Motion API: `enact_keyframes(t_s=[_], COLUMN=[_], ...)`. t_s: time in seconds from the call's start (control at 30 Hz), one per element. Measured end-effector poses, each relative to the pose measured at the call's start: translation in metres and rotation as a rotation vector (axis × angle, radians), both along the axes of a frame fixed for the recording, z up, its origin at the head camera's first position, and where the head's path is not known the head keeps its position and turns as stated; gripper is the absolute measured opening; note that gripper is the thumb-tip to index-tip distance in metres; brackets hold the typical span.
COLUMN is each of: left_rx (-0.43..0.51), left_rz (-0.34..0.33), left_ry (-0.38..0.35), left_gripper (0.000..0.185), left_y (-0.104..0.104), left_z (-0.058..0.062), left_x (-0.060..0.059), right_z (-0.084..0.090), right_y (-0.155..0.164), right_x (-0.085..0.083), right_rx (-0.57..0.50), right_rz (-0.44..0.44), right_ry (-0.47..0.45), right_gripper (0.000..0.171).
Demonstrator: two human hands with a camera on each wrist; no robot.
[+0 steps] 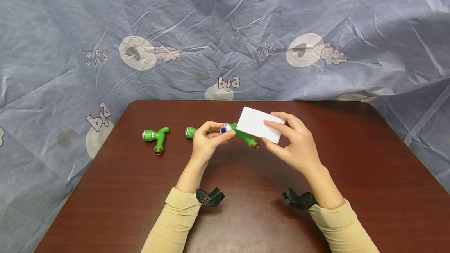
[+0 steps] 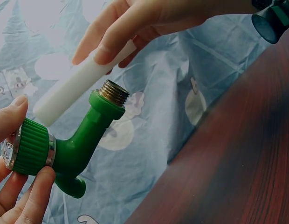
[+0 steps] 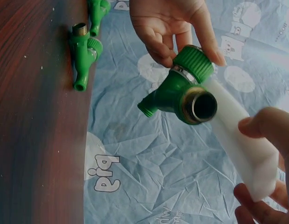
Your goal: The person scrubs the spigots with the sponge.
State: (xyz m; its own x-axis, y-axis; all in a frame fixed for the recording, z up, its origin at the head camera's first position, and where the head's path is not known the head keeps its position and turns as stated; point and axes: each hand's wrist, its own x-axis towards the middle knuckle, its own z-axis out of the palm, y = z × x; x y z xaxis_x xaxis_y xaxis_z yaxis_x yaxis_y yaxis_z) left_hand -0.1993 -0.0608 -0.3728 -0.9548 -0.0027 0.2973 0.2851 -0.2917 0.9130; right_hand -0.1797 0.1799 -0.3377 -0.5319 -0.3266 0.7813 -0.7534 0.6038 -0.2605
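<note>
My left hand [image 1: 213, 136] pinches the ribbed knob end of a green plastic tap [image 1: 242, 136] and holds it above the table; its cap [image 1: 225, 129] is blue and white. The tap's brass threaded end [image 2: 113, 92] points toward my right hand [image 1: 283, 136], which grips a white rectangular block [image 1: 258, 125]. The block [image 2: 74, 86] lies just beside the brass thread and partly behind the tap [image 3: 177, 91]; I cannot tell if they touch. In the right wrist view the block [image 3: 242, 135] runs from the tap to my right fingertips [image 3: 265, 126].
Two more green taps lie on the dark red-brown table [image 1: 246, 214]: one [image 1: 156, 136] at the left, another [image 1: 190, 132] partly hidden behind my left hand. A wrinkled blue printed cloth [image 1: 225, 30] hangs behind and around the table. Black wrist mounts [image 1: 209, 197] sit near both sleeves.
</note>
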Motion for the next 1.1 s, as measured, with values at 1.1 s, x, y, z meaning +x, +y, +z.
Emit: enact_keyframes(t_s=[1.1], left_rx=[-0.234], left_rz=[-0.072], left_ry=[0.111], left_gripper=[0.042], left_y=[0.006], left_z=[0.012], left_x=[0.013], right_z=[-0.001], right_y=[-0.006], right_x=[0.001], right_rx=[-0.085], right_rz=[0.066], right_ry=[-0.063], right_gripper=[0.04])
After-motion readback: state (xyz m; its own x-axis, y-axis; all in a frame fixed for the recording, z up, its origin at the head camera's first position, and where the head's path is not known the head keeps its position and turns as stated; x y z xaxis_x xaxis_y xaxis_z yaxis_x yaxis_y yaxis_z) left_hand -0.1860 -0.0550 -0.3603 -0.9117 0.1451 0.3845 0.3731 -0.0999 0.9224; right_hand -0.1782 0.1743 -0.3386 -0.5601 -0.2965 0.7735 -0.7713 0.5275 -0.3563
